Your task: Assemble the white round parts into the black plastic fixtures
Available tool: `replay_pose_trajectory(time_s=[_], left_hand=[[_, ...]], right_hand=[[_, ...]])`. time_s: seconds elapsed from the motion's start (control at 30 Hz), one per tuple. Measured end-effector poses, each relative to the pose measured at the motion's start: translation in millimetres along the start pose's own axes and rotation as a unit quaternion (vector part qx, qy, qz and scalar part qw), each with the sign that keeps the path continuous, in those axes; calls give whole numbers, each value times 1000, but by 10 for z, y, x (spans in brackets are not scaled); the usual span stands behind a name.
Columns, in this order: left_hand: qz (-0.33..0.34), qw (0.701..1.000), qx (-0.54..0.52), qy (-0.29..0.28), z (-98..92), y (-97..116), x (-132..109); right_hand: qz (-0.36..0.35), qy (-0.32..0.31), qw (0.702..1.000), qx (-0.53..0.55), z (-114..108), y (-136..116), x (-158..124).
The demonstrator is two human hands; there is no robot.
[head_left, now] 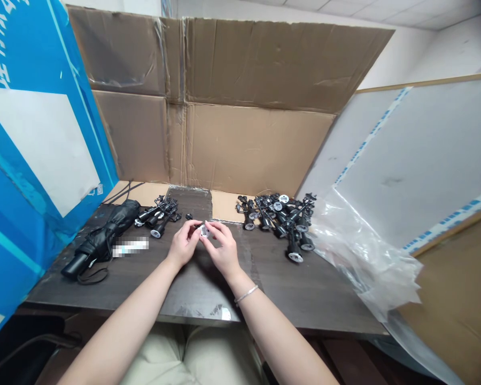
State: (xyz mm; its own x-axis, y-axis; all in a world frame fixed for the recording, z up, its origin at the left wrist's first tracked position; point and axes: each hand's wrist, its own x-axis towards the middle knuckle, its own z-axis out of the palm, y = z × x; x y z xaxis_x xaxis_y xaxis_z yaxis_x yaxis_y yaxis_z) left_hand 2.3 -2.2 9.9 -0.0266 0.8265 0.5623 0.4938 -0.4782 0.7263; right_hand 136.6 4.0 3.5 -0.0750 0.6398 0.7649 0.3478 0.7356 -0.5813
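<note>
Both my hands meet over the middle of the dark table, closed around one small part with a white round face (pixel 203 231) and some black on it. My left hand (pixel 183 243) grips it from the left with thumb and fingers. From the right, my right hand (pixel 223 248) pinches the same part. Most of it is hidden by my fingers, so its kind cannot be made out. A tiny black piece (pixel 189 216) lies just beyond my left fingertips.
Left of my hands lies a small pile of black parts with white round ends (pixel 157 233); a larger such pile (pixel 282 214) sits right. A folded black umbrella (pixel 104 235) lies far left. Clear plastic sheeting (pixel 356 251) hangs at the right edge. A cardboard wall (pixel 260 149) closes the back.
</note>
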Motion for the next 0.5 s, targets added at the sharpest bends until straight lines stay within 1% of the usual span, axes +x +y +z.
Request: replay_pose_trajectory(time_s=[0.23,0.33,0.4,0.5], left_hand=[[6,1000,-7,5,7,-16,-2],[6,1000,-6,3,7,-25,-7],[6,1000,-4,0,10,-33,-11],[9,1000,2,-6,18,-37,-16]], right_hand=[[45,-23,996,72,-14,-50,10],[93,-32,988,121,-8,-52,18],[153,-36,973,166,4,-33,22],[242,-53,933,261,24,6,27]])
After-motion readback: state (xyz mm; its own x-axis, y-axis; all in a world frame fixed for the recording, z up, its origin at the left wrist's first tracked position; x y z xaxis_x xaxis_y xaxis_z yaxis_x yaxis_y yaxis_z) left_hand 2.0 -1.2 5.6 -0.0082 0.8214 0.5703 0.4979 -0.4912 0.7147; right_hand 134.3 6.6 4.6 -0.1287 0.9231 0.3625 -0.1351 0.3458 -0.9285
